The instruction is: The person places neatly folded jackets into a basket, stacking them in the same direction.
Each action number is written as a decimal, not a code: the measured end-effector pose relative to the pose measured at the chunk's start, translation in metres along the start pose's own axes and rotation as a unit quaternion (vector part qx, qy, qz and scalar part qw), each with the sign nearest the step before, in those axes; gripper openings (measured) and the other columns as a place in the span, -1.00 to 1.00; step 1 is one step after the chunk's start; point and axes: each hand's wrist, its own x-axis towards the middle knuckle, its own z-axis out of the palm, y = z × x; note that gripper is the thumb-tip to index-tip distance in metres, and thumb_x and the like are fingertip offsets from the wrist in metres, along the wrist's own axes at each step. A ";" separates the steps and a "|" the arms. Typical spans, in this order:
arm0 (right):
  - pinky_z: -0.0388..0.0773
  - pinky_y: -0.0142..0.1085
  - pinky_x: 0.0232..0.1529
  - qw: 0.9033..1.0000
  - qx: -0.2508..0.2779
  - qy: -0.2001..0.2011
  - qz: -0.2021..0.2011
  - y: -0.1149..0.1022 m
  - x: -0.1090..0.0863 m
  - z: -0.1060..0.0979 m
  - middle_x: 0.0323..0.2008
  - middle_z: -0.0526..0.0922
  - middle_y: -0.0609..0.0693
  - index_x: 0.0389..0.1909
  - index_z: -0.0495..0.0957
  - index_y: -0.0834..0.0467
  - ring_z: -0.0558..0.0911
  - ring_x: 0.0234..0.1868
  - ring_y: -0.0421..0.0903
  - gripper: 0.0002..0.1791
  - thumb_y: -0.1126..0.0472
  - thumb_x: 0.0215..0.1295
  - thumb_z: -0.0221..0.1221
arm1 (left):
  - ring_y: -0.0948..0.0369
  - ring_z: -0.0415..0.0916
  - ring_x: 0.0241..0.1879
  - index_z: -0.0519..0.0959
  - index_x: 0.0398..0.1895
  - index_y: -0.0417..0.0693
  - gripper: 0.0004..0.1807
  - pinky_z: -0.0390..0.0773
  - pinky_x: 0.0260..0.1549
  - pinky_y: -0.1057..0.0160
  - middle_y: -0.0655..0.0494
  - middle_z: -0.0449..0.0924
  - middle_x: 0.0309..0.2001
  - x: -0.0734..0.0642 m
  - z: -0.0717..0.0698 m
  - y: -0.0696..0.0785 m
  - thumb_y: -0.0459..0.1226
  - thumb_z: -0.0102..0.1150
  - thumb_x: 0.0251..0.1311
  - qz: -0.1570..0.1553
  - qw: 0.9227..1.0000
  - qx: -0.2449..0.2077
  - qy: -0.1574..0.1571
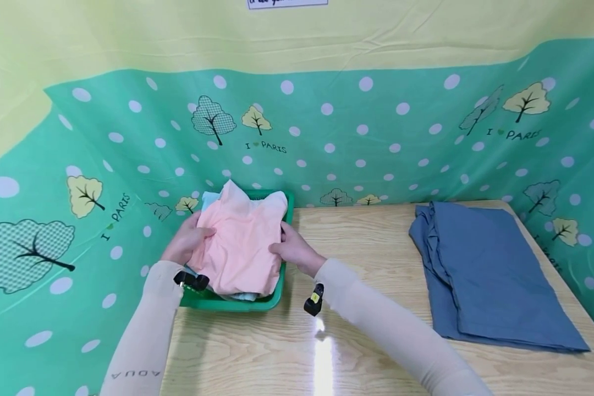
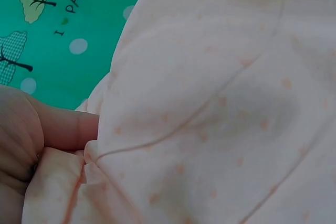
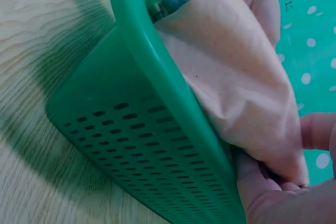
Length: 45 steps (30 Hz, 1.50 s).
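Note:
A pale pink garment [image 1: 242,236] with a small print lies folded at the top of a green plastic basket [image 1: 276,297]. My left hand [image 1: 185,242] grips its left edge, and in the left wrist view the thumb [image 2: 71,129] presses on bunched fabric. At the opposite edge, my right hand [image 1: 297,248] pinches the cloth. The right wrist view shows the right thumb above the garment and the fingers [image 3: 252,182] tucked beneath, between it and the basket rim. Light blue cloth [image 1: 209,199] peeks out under the pink one; the rest of the basket's contents is hidden.
Dark blue folded cloth [image 1: 495,269] lies on the right of the wood-grain table [image 1: 361,236]. A green and yellow printed curtain [image 1: 346,129] hangs behind and along both sides, close to the basket's left and back. Small black cameras sit at both wrists.

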 end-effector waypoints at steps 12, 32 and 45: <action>0.61 -0.11 0.13 0.991 -0.132 -0.008 0.005 -0.009 -0.020 0.013 0.36 0.43 0.22 0.65 -0.11 0.15 0.59 0.21 0.06 -0.11 0.32 0.40 0.13 | -0.27 0.02 0.53 -0.13 0.67 -0.06 -0.19 0.16 0.49 -0.27 -0.37 -0.09 0.60 -0.005 -0.003 -0.007 -0.45 -0.07 0.43 -0.022 0.994 0.105 0.009; 0.65 0.03 0.15 0.997 -0.014 0.036 -0.072 0.024 -0.080 -0.108 0.00 0.62 0.27 0.31 0.35 0.33 0.69 -0.06 0.09 -0.59 0.34 0.51 0.03 | -0.22 0.52 0.23 0.39 0.41 -0.09 -0.52 0.56 0.17 -0.19 -0.26 0.55 0.25 -0.057 0.041 0.043 -0.14 0.05 0.52 0.135 0.955 0.265 -0.007; 0.67 -0.41 -0.18 0.927 0.214 0.283 -0.121 0.053 -0.155 -0.232 -0.25 0.67 -0.11 -0.02 0.52 0.12 0.67 -0.27 -0.22 -0.89 0.25 0.52 0.14 | 0.07 0.67 -0.13 0.65 0.06 -0.08 -0.78 0.66 -0.07 0.19 -0.11 0.72 -0.13 -0.090 0.193 0.074 -0.30 0.24 0.40 0.262 0.965 -0.014 0.014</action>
